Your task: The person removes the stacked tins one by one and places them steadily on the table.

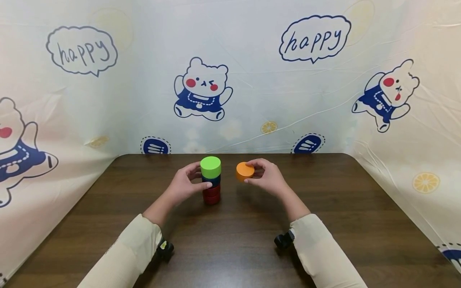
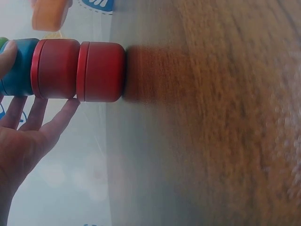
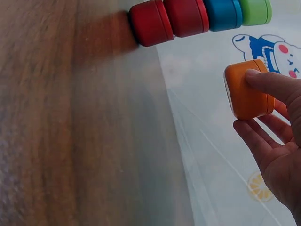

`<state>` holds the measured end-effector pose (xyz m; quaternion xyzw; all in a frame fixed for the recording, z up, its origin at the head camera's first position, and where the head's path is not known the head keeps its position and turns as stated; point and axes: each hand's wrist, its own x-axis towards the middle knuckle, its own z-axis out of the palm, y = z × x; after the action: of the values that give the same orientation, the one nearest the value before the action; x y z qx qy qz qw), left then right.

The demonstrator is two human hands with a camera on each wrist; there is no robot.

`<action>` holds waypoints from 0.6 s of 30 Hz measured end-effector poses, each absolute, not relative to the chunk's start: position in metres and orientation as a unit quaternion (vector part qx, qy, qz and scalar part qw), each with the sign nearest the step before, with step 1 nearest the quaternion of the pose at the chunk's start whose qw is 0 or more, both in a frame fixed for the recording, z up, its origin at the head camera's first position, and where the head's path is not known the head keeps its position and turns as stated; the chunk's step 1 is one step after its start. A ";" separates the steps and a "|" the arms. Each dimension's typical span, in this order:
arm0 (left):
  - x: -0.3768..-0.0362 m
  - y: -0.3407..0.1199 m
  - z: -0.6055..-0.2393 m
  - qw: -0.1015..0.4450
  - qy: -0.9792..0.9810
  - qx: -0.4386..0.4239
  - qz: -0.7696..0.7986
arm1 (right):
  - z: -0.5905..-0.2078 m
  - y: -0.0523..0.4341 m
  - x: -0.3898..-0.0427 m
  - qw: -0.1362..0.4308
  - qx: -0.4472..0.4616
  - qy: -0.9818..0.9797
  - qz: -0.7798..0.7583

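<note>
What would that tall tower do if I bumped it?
Without the left hand holding it, the tower would probably tip easily: it's four pieces tall on a narrow base. The green piece might fall first, since it sits highest. Once down, it could roll, because its sides look round.

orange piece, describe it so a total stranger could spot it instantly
Toward the far edge of the brown table, look right of the green-topped stack. There the right hand holds up a short, round orange piece. Alone among the pieces, it is orange and outside the stack.
</note>
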<state>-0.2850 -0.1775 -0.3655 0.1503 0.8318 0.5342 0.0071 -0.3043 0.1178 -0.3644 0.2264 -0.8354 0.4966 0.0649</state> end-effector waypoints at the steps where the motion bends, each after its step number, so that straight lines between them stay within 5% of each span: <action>1: -0.284 -0.177 -0.365 0.006 0.832 0.149 0.535 | -0.366 0.118 -0.305 0.064 0.226 -0.834 0.499; 18: -0.284 -0.176 -0.365 0.004 0.833 0.145 0.534 | -0.391 0.124 -0.314 0.022 0.159 -0.855 0.493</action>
<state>-0.2841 -0.1760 -0.3653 0.1454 0.8326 0.5344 0.0042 -0.3136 0.1245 -0.3914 0.1587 -0.8552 0.4929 0.0219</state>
